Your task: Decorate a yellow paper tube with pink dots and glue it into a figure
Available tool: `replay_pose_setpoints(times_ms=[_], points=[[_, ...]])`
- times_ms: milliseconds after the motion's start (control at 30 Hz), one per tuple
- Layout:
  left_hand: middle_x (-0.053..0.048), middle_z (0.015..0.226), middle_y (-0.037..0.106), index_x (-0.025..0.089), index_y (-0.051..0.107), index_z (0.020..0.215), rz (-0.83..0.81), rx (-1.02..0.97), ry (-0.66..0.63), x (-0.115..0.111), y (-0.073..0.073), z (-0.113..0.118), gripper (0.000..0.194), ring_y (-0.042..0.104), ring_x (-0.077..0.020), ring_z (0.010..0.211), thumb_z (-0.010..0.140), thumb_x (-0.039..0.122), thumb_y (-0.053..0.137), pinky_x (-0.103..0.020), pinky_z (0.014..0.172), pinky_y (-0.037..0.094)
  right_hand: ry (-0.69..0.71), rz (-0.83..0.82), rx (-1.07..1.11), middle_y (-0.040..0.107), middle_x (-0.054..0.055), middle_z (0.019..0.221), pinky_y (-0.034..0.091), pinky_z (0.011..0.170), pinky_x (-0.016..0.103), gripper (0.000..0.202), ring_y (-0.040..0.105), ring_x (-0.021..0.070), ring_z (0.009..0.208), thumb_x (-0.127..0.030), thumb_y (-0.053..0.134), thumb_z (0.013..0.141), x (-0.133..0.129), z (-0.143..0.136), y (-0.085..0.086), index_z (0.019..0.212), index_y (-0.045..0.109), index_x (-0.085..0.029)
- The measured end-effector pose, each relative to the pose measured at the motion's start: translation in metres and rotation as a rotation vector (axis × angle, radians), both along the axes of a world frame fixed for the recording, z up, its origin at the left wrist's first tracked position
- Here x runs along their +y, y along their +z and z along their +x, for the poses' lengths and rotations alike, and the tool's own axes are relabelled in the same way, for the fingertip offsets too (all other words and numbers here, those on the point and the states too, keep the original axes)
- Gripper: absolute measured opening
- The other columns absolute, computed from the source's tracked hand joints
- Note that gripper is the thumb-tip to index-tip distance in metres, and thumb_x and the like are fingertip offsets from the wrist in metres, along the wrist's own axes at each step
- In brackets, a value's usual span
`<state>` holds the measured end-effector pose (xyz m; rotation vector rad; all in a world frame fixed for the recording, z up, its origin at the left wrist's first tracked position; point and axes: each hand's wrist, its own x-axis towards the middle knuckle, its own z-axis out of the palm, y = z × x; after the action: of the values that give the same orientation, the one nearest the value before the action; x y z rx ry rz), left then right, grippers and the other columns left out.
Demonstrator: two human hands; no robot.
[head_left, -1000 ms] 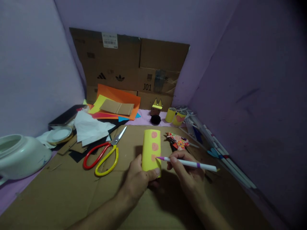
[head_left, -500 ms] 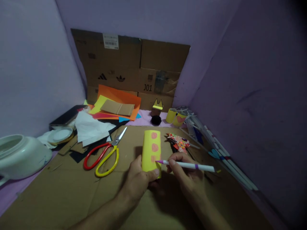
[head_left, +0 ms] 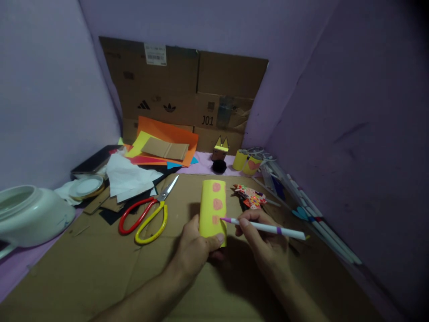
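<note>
A yellow paper tube [head_left: 207, 210] stands out in the middle of the head view, with three pinkish-red marks down its front. My left hand [head_left: 197, 248] is closed round its lower end, thumb across the front. Between the fingers of my right hand [head_left: 261, 235] is a white felt-tip pen [head_left: 284, 231] with a purple tip and band. The tip is at the lowest mark, near the tube's right side; whether it touches I cannot tell. Scissors [head_left: 150, 217] with one red and one yellow handle lie open to the left of the tube.
Cardboard [head_left: 100, 268] covers the work surface. Left are a white pot [head_left: 40, 219], tissue paper [head_left: 129, 176] and coloured sheets [head_left: 182, 134]. Two yellow rolls [head_left: 240, 160] stand at the back. A flower-patterned piece [head_left: 250, 197] lies beyond my right hand; white sticks [head_left: 321, 228] line the right wall.
The view has shifted slightly, so most things sit a little higher and further right. Both hands keep their hold, and the pen tip stays by the lowest mark.
</note>
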<state>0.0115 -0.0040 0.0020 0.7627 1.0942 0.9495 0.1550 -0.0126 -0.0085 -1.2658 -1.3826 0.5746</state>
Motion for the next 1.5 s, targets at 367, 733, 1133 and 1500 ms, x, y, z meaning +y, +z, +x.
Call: replay_pose_setpoints(times_ms=[367,733,1133,1500], points=[[-0.003,0.072,0.062,0.011,0.057,0.093,0.008,0.001,0.011,0.001,0.001,-0.001,0.044,0.058,-0.0156,0.06,0.052,0.017,0.074,-0.025,0.044,0.052,-0.014,-0.002,-0.042,0.057,-0.001,0.051,0.037,0.044,0.022,0.021,0.05,0.0133,0.047,-0.033,0.054,0.08,-0.002,0.001,0.007,0.064,0.058,-0.019],[-0.003,0.072,0.062,0.011,0.056,0.093,0.011,-0.01,0.003,0.0,0.002,-0.001,0.044,0.059,-0.0154,0.059,0.054,0.018,0.074,-0.025,0.044,0.052,-0.004,0.035,-0.085,0.059,-0.001,0.051,0.038,0.044,0.022,0.02,0.052,0.0132,0.046,-0.03,0.055,0.08,-0.001,0.0,0.011,0.063,0.059,-0.019],[-0.002,0.07,0.061,0.01,0.056,0.093,0.011,-0.015,0.008,0.0,0.002,-0.001,0.045,0.058,-0.0148,0.057,0.053,0.018,0.075,-0.025,0.044,0.052,0.025,0.007,-0.085,0.058,-0.001,0.053,0.037,0.045,0.022,0.019,0.051,0.013,0.048,-0.03,0.054,0.082,-0.002,0.003,0.007,0.067,0.059,-0.019],[-0.002,0.069,0.061,0.011,0.056,0.093,0.021,-0.023,-0.004,-0.001,0.003,-0.002,0.043,0.058,-0.015,0.057,0.054,0.017,0.074,-0.025,0.044,0.051,-0.002,0.016,-0.078,0.059,-0.001,0.051,0.04,0.045,0.023,0.019,0.053,0.014,0.047,-0.03,0.055,0.081,-0.002,0.002,0.007,0.066,0.059,-0.019]])
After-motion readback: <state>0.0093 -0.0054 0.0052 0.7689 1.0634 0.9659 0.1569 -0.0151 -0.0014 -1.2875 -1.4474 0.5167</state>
